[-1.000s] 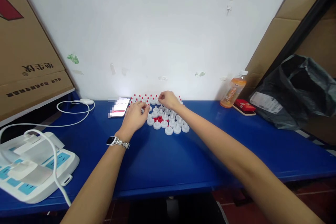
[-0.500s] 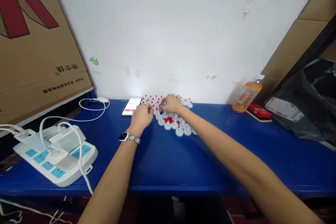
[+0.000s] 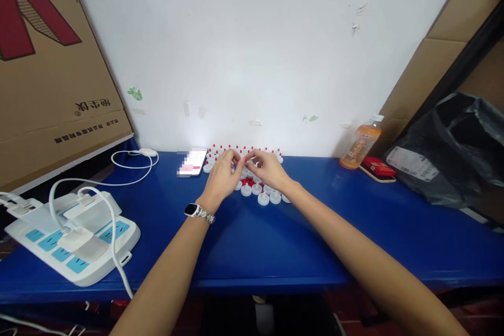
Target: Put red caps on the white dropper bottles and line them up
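Several small white round caps [image 3: 263, 198] lie in a cluster on the blue table [image 3: 252, 241] near the wall, with tiny red pieces [image 3: 248, 182] among them and a row of red-tipped white caps [image 3: 275, 154] behind. My left hand [image 3: 221, 178], a watch on its wrist, and my right hand [image 3: 268, 168] meet over the cluster. Both sets of fingers are pinched together at the fingertips; what they pinch is too small to make out.
A phone [image 3: 191, 162] with a lit screen lies left of the caps. A white power strip [image 3: 71, 233] with plugs and cables sits at the left. An orange drink bottle [image 3: 358, 144], a red box [image 3: 377, 167], a black bag [image 3: 452, 152] and cardboard [image 3: 47, 73] stand around.
Both hands have drawn closer together above the caps, fingertips now almost touching. The view shifted to the left, then slightly back.
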Available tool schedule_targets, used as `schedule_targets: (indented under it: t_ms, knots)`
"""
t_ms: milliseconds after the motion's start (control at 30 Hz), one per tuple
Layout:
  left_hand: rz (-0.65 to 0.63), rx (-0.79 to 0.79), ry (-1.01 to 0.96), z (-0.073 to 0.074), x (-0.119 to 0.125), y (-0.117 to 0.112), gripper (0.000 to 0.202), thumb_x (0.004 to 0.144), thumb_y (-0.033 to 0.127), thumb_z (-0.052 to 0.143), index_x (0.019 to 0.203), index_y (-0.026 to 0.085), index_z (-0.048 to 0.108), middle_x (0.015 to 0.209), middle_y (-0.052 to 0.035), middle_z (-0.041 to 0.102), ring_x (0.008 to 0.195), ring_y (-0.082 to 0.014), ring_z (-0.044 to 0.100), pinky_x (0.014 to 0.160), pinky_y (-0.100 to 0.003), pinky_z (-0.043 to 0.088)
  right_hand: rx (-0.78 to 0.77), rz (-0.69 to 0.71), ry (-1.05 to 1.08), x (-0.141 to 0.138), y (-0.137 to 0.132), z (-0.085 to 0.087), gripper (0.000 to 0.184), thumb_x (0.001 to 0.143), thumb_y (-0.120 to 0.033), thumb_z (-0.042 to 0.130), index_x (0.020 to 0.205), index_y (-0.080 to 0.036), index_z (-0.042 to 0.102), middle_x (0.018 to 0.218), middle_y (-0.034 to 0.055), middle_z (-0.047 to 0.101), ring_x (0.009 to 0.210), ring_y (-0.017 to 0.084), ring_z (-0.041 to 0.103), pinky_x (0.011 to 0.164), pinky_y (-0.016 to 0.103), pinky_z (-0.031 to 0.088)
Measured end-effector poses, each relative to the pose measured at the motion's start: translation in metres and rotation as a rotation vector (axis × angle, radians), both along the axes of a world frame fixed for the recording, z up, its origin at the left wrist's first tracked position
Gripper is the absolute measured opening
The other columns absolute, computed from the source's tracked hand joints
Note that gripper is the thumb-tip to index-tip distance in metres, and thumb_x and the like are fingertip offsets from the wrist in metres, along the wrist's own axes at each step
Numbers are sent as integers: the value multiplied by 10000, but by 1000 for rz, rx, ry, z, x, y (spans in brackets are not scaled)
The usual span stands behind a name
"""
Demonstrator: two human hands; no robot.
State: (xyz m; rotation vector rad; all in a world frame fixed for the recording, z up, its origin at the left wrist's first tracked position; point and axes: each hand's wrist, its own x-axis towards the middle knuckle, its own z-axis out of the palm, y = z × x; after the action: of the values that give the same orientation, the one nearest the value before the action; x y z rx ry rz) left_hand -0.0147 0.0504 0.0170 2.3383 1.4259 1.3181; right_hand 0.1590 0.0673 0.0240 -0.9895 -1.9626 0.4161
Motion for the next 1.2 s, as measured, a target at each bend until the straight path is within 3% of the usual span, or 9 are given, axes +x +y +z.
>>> schedule_targets:
  t_ms: [133,367,533,633,700,800,900,1067,1200]
  knots:
    - [-80,-74,113,-4,13,-7,252,1024,384,346,854,227,446,871,-31,586,853,-202,583,705,-321,445,12,-47,47,10,-22,-5,170,802,-196,613,955,-207,687,891,3,712,678,130,588,691,273,479]
    - [-81,8,258,-2,24,-18,256,1043,315,249,903,225,444,911,-45,568,872,-210,568,751,-338,434,46,-94,112,11,-35,-8,188,786,-154,598,953,-203,667,823,-10,677,665,133,581,683,270,487]
    - [-51,-92,36,-3,31,-15,336,1043,366,252,802,222,436,726,-4,534,698,-182,546,647,-313,384,215,-75,-12,14,-34,-7,268,842,-132,533,1072,-209,646,1039,52,676,905,187,640,819,314,504]
    - [27,-137,-158,-2,27,-10,421,1043,428,204,721,225,384,637,10,472,621,-169,496,600,-306,362,263,-153,-43,27,-26,-8,268,839,-108,504,1035,-211,655,1099,76,647,1019,214,628,906,345,490]
    - [2,-124,-118,-4,22,-7,412,1041,437,214,742,224,402,681,1,494,667,-178,500,636,-312,384,246,-228,-2,38,-19,-10,217,834,-129,524,978,-209,665,1059,67,659,963,211,634,888,347,494]
    - [-62,-91,150,-11,18,-1,328,1021,397,324,806,216,495,838,-35,569,828,-214,519,792,-362,417,153,-323,100,47,-12,-15,154,832,-197,563,937,-208,676,1004,44,695,833,189,631,807,332,504]
    - [-53,-112,266,-17,19,2,318,1016,394,341,934,224,597,933,-61,582,924,-246,519,866,-412,421,55,-333,144,47,-10,-20,152,829,-251,584,933,-211,687,984,34,709,837,187,631,791,328,498]
    - [9,-86,206,-12,12,4,352,1007,428,364,1014,226,652,933,-74,592,947,-261,523,891,-425,431,91,-438,81,43,-13,-21,152,814,-309,633,893,-218,724,1001,78,635,1033,251,566,928,406,447]
    - [176,-31,69,-2,-9,9,282,988,381,405,962,215,632,904,-75,617,932,-259,535,896,-417,437,54,-367,99,35,-14,-11,140,823,-294,613,878,-201,703,785,25,628,822,204,588,841,359,466]
